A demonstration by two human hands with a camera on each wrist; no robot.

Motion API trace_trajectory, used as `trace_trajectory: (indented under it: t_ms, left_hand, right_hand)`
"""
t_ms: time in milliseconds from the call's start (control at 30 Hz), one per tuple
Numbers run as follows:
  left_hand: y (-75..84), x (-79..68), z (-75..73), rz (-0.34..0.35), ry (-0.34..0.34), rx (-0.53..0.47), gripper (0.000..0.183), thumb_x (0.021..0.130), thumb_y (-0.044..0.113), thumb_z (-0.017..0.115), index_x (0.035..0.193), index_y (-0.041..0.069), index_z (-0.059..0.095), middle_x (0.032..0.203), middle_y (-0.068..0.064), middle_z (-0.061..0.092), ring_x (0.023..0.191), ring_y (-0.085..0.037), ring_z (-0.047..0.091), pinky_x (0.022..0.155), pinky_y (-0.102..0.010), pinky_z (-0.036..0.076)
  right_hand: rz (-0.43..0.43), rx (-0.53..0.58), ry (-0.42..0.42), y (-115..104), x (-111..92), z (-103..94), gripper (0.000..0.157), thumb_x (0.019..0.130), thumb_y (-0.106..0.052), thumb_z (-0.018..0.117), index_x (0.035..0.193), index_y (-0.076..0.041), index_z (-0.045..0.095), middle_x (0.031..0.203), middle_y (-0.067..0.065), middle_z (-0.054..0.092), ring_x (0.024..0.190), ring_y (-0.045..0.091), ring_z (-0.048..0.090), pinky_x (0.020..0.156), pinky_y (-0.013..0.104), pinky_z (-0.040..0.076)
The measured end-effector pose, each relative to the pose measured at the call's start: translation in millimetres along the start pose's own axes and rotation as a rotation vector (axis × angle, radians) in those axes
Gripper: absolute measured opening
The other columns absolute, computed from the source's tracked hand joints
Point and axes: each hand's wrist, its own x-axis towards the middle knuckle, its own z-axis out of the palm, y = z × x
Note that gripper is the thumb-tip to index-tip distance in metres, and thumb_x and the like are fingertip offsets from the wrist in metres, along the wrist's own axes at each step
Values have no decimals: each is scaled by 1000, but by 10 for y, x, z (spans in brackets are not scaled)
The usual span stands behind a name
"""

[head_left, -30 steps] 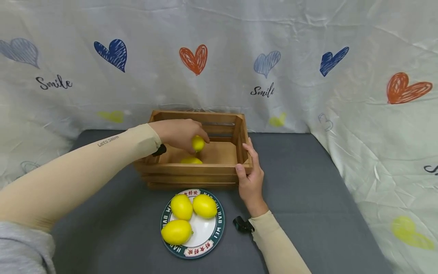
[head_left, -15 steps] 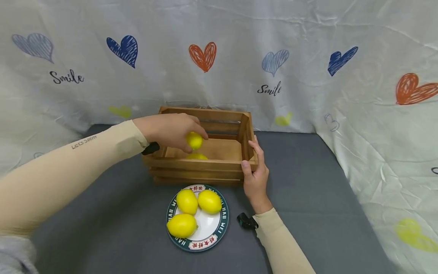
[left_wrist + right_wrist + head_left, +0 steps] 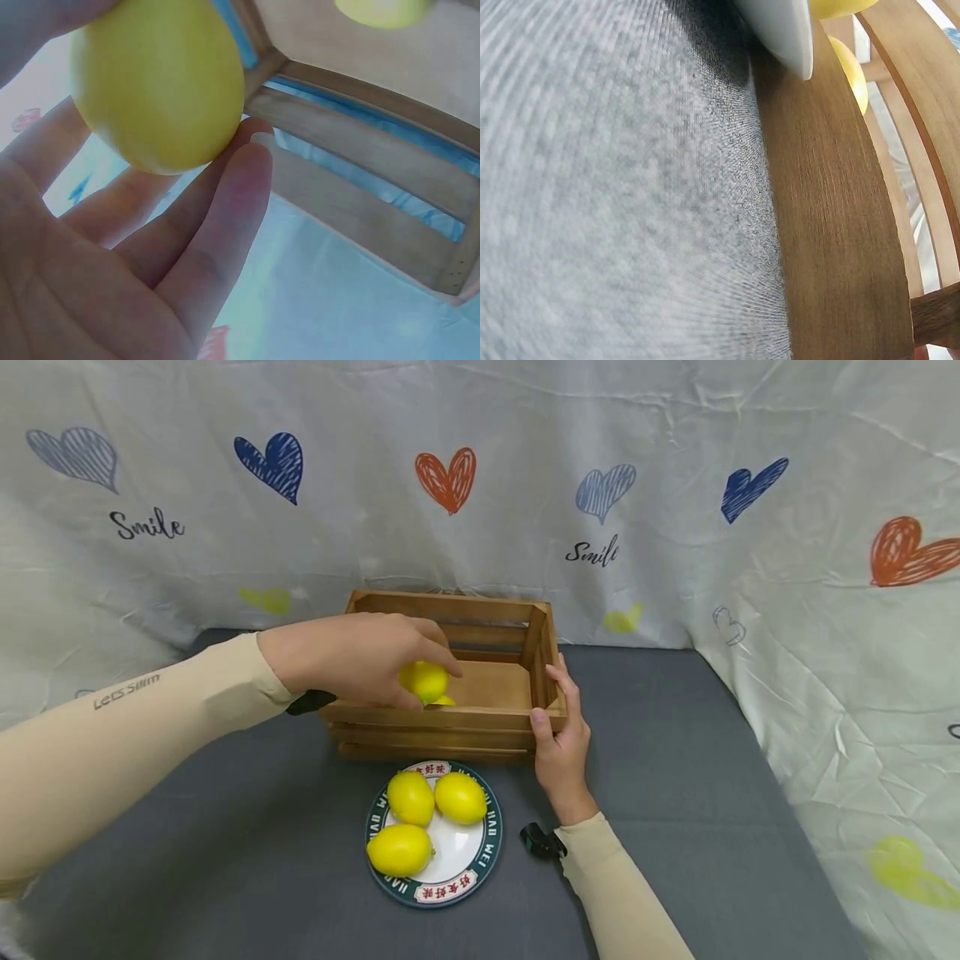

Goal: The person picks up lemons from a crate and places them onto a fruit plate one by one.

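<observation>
My left hand (image 3: 352,656) pinches a yellow lemon (image 3: 424,682) between thumb and fingers, over the inside of the wooden crate (image 3: 465,718). The left wrist view shows this lemon (image 3: 161,82) close up, fingers curved along its side. Below it, a second lemon (image 3: 446,700) lies on the crate floor, mostly hidden by the held one and the front rail. At the crate's right front corner my right hand (image 3: 562,752) grips the rail, thumb in front and fingers along the right side. That hand is outside the right wrist view, where the crate's slats (image 3: 832,187) show instead.
In front of the crate stands a white plate (image 3: 453,852) with a green lettered rim. It bears three lemons (image 3: 400,850). A dark grey cloth (image 3: 675,827) covers the table, and a white curtain (image 3: 510,443) printed with hearts hangs behind.
My left hand has brought the lemon slightly toward the crate's front rail. The head view has shifted, so the scene sits a little farther right. My right hand keeps its grip on the crate.
</observation>
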Motion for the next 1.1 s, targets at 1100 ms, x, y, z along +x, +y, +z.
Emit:
trace_trajectory:
  t_ms: [1100]
  left_hand:
    - [766, -275, 954, 370, -118, 106, 48, 93, 29, 84, 139, 37, 71, 141, 2, 65, 96, -10, 65, 81, -28, 58]
  right_hand:
    - [-17, -13, 3, 0, 23, 4, 73, 103, -73, 51, 159, -25, 50, 175, -2, 38, 162, 23, 38, 129, 63, 31]
